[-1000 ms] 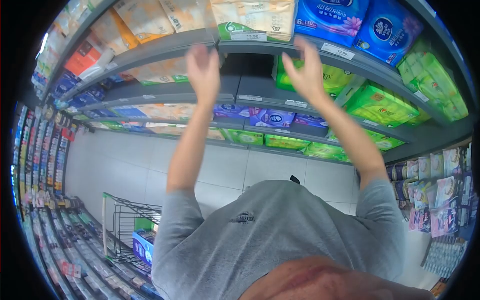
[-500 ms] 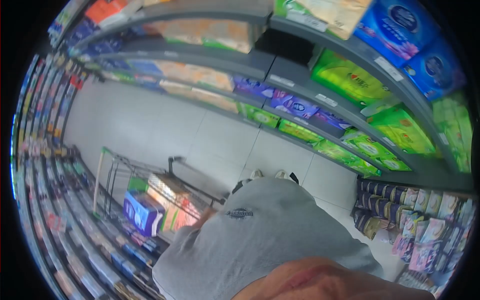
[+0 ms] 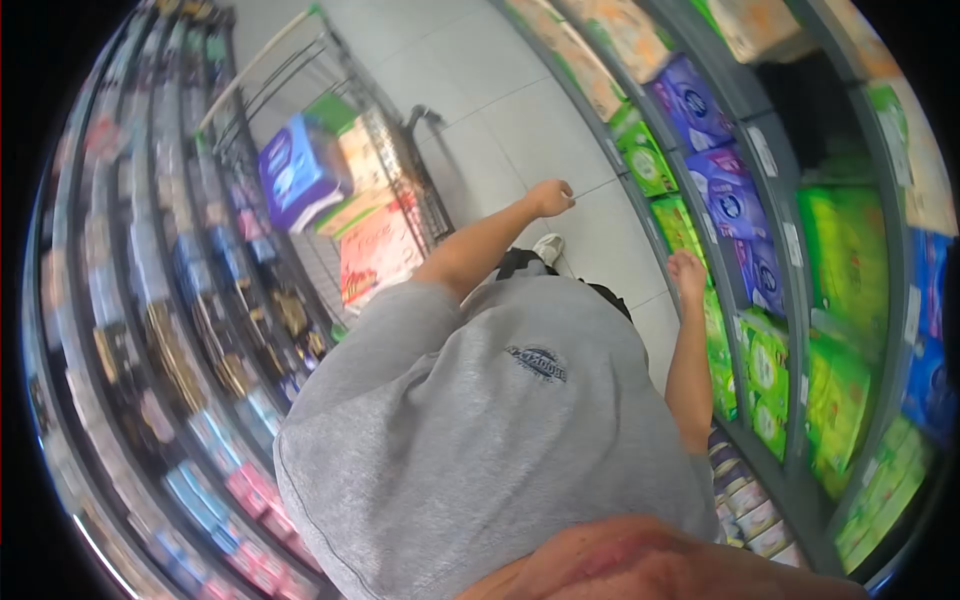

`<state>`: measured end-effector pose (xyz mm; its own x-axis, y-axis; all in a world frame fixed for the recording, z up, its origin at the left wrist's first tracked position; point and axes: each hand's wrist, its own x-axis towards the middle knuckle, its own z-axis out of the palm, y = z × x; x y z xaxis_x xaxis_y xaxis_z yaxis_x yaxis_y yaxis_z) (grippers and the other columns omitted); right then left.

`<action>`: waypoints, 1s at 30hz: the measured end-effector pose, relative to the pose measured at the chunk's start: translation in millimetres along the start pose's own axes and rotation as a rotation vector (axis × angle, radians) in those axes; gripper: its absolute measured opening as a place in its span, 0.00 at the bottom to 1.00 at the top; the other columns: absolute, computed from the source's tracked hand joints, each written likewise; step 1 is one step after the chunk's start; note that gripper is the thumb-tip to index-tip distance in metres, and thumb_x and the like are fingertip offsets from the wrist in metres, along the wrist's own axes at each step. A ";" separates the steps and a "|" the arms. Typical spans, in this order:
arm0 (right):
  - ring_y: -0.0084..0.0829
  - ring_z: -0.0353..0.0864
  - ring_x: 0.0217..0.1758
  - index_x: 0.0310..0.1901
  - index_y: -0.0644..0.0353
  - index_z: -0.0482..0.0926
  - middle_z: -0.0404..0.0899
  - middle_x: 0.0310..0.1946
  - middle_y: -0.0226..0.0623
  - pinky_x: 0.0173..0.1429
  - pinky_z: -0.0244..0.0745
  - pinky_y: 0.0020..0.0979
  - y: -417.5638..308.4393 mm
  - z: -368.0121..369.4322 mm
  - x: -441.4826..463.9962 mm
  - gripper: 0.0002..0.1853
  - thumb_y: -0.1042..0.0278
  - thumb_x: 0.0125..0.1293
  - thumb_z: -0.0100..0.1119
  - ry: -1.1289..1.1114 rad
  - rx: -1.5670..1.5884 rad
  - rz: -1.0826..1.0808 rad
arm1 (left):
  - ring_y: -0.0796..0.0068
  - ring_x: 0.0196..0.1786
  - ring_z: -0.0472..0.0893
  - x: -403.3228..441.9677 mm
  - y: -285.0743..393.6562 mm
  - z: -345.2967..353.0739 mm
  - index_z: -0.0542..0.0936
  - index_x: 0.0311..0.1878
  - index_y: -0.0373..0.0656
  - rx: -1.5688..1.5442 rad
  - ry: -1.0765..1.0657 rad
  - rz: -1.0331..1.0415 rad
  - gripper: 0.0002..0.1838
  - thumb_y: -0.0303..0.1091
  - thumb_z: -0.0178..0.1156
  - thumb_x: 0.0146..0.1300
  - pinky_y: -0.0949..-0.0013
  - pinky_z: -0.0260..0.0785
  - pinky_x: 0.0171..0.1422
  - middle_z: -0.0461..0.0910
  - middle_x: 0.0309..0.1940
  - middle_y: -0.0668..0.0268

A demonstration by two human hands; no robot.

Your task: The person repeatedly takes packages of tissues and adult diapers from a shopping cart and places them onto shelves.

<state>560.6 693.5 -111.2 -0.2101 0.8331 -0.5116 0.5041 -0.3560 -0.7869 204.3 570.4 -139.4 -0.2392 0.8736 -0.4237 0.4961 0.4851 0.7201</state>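
Observation:
My left hand (image 3: 550, 197) hangs out in front of me above the tiled floor, its fingers curled in and nothing visible in them. My right hand (image 3: 686, 272) is near the lower shelf on the right, with its fingers also curled. Close behind it in the view are green tissue packs (image 3: 680, 225) and purple packs (image 3: 727, 205). Left of my left arm stands a wire shopping cart (image 3: 432, 215), not touched by either hand. Inside it lie a blue-purple pack (image 3: 297, 180), a red-and-white package (image 3: 375, 258) and an orange-and-cream package (image 3: 368, 165).
Shelves on the right hold large green packs (image 3: 845, 250) and blue packs (image 3: 928, 385). A long shelf of small packaged goods (image 3: 185, 340) runs along the left. Pale floor tiles (image 3: 490, 55) stretch between them. A white shoe (image 3: 549, 248) shows below my shirt.
My view has turned, bringing the shelves from ahead to my right side and the cart higher in view. My left hand has come away from the cart, and my right hand has come into view.

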 end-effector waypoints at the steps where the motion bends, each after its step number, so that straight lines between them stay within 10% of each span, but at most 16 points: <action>1: 0.21 0.78 0.29 0.43 0.59 0.79 0.80 0.30 0.29 0.30 0.70 0.24 -29.9 10.3 -5.8 0.12 0.61 0.65 0.56 0.001 -0.004 -0.013 | 0.53 0.48 0.81 -13.1 -8.1 -0.7 0.83 0.45 0.41 -0.020 0.030 -0.023 0.21 0.45 0.63 0.51 0.58 0.72 0.54 0.82 0.42 0.50; 22: 0.27 0.80 0.27 0.42 0.58 0.78 0.81 0.29 0.34 0.27 0.72 0.31 275.5 13.4 -262.4 0.14 0.57 0.61 0.59 -0.347 -0.404 0.689 | 0.49 0.43 0.80 -441.1 -262.1 81.5 0.84 0.32 0.39 -0.163 0.255 -0.725 0.20 0.48 0.56 0.51 0.55 0.71 0.52 0.82 0.37 0.48; 30: 0.25 0.79 0.27 0.40 0.57 0.79 0.80 0.28 0.32 0.31 0.72 0.29 193.2 130.6 -195.6 0.13 0.58 0.59 0.60 -0.508 -0.425 0.295 | 0.51 0.52 0.78 -503.8 -270.9 71.6 0.80 0.49 0.40 -0.091 0.502 -0.845 0.23 0.44 0.62 0.52 0.57 0.69 0.59 0.80 0.48 0.48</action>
<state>589.7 406.5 -208.3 -0.3264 0.3917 -0.8603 0.8603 -0.2539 -0.4420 250.2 -3.8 -160.4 -0.8220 0.1429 -0.5513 -0.0624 0.9396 0.3365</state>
